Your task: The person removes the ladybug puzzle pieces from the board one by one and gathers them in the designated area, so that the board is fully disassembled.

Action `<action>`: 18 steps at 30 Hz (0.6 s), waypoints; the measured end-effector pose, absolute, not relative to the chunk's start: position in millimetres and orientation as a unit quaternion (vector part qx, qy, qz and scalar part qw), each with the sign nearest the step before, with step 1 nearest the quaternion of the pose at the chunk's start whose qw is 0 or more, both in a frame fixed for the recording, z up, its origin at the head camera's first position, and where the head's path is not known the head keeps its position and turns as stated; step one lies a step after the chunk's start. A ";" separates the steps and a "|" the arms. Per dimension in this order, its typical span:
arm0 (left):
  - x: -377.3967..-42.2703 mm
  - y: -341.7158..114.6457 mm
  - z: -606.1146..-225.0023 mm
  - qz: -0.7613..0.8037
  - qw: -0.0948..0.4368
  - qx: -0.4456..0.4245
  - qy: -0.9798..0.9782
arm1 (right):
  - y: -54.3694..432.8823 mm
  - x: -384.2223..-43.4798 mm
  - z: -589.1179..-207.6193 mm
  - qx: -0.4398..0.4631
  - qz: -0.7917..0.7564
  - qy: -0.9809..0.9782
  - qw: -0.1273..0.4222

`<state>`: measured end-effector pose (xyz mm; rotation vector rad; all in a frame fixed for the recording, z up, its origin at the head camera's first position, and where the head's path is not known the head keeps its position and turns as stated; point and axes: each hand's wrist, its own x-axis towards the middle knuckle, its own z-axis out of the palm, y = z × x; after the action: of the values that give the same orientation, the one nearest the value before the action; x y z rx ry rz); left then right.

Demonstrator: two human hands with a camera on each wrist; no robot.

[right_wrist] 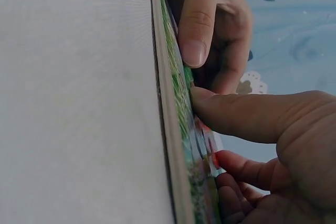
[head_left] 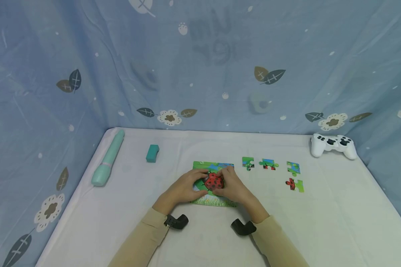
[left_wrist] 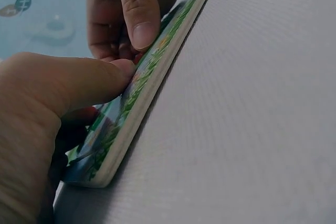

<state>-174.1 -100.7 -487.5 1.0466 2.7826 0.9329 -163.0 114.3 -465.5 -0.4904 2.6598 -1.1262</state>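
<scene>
A jigsaw puzzle board with a ladybug picture and a grassy lower edge lies flat in front of me. My left hand rests on its left side, thumb and fingers spread around the ladybug. From the right, my right hand pinches a red-spotted puzzle piece between thumb and fingers, low over the picture. In the right wrist view, red shows at the right fingertips, while the left thumb touches the board near the right thumb. Fingers partly hide the ladybug.
Right of the board lie loose puzzle pieces: a green one, a blue-topped one, a blue-green one and a red-green one. A white game controller, a teal block and a mint-green wand-shaped object stand farther out.
</scene>
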 end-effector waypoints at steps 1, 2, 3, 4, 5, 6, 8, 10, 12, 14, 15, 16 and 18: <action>-174.1 -100.5 -487.3 0.299 0.013 0.336 0.893 | 114.6 -163.2 -465.9 -0.170 -0.382 0.902 0.104; -174.2 -100.2 -487.2 0.299 0.013 0.335 0.893 | 114.9 -163.7 -466.6 -0.175 -0.381 0.902 0.101; -174.1 -100.2 -487.0 0.299 0.014 0.335 0.893 | 115.2 -164.2 -467.2 -0.180 -0.384 0.900 0.101; -174.1 -100.3 -486.9 0.300 0.014 0.334 0.893 | 115.3 -164.8 -467.6 -0.184 -0.389 0.897 0.100; -174.1 -100.3 -486.7 0.301 0.015 0.333 0.893 | 115.5 -165.4 -468.0 -0.188 -0.394 0.894 0.102; -174.1 -100.4 -486.7 0.301 0.016 0.333 0.893 | 115.9 -165.9 -468.4 -0.193 -0.400 0.890 0.103; -174.2 -100.4 -487.1 0.301 0.017 0.333 0.894 | 117.3 -166.8 -469.0 -0.202 -0.410 0.883 0.109; -174.3 -100.5 -487.6 0.301 0.016 0.334 0.893 | 119.3 -166.8 -468.7 -0.206 -0.420 0.876 0.116; -174.3 -100.4 -488.4 0.298 0.014 0.335 0.894 | 122.1 -167.0 -469.0 -0.206 -0.422 0.875 0.117; -174.6 -100.2 -489.4 0.295 0.012 0.336 0.894 | 124.9 -167.2 -469.5 -0.204 -0.420 0.876 0.117; -174.8 -100.0 -489.8 0.294 0.010 0.337 0.894 | 125.8 -167.1 -469.5 -0.201 -0.420 0.877 0.116; -175.0 -99.9 -490.0 0.293 0.011 0.337 0.895 | 126.6 -167.2 -469.6 -0.199 -0.417 0.879 0.116; -175.1 -99.8 -489.7 0.293 0.011 0.337 0.895 | 127.3 -167.0 -469.7 -0.198 -0.411 0.883 0.113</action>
<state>-175.1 -99.8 -489.7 1.0516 2.7916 0.9150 -167.0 127.3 -469.7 -0.5813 2.5888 -1.2053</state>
